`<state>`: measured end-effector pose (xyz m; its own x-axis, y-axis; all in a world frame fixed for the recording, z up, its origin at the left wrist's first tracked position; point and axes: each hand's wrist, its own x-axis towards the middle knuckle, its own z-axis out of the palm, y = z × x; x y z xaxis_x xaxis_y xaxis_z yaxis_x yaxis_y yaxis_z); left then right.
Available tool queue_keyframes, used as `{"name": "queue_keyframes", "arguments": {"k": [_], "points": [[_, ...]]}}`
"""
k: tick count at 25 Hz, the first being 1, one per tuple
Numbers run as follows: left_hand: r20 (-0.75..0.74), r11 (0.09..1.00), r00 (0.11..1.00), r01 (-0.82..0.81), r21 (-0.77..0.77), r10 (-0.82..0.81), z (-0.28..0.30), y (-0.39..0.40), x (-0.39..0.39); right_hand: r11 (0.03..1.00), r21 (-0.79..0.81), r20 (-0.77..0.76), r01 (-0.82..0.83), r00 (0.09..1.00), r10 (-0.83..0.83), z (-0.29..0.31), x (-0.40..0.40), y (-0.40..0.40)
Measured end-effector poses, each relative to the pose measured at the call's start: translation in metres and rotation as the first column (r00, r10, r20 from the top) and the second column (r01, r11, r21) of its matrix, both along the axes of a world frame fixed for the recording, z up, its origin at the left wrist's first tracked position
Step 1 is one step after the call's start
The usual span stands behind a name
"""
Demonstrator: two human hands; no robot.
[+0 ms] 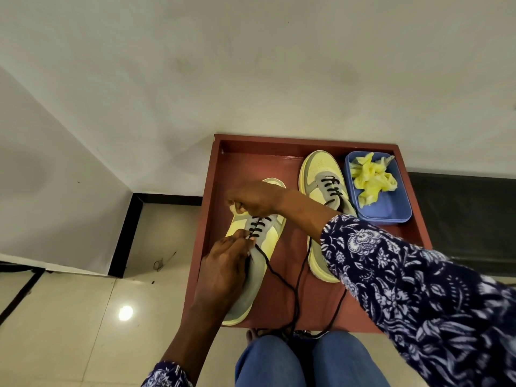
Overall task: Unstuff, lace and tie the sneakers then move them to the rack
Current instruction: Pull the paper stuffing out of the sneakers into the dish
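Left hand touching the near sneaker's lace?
Touching. Head view: the left hand has its fingers pinching the black lace at the near sneaker eyelets.

On a red-brown tray (pixel 279 311), the left hand (pixel 223 270) pinches the black lace (pixel 282 277) of the near sneaker (pixel 259 263); the right hand (pixel 255 199) grips its toe end (second sneaker (pixel 318 174) beside a blue tub (pixel 396 210) of yellow stuffing (pixel 370 178)).

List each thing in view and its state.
Left sneaker: partly laced, untied.
Right sneaker: partly laced, untied.
Blue tub: holds crumpled yellow paper.
Left hand: pinching the lace.
Right hand: gripping the left sneaker's toe end.
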<state>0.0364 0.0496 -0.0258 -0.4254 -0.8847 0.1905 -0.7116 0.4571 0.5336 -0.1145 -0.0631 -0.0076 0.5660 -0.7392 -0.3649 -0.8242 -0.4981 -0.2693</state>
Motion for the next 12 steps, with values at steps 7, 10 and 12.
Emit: {"name": "queue_keyframes", "arguments": {"k": [7, 10, 12], "points": [[0.022, 1.0, 1.0, -0.016, 0.027, 0.015, -0.004, 0.0, 0.002, 0.994, 0.106, 0.013, 0.026, 1.0, -0.028, 0.004, -0.011, 0.006], [0.035, 0.999, 0.999, -0.017, 0.029, 0.016, -0.004, 0.0, 0.003, 0.999, 0.039, 0.029, -0.018, 0.999, 0.017, 0.006, -0.023, 0.001], [0.032, 1.0, 0.999, -0.014, 0.025, 0.014, -0.004, 0.0, 0.003, 0.999, -0.035, 0.021, 0.033, 0.999, -0.032, 0.005, -0.033, -0.004]]}}
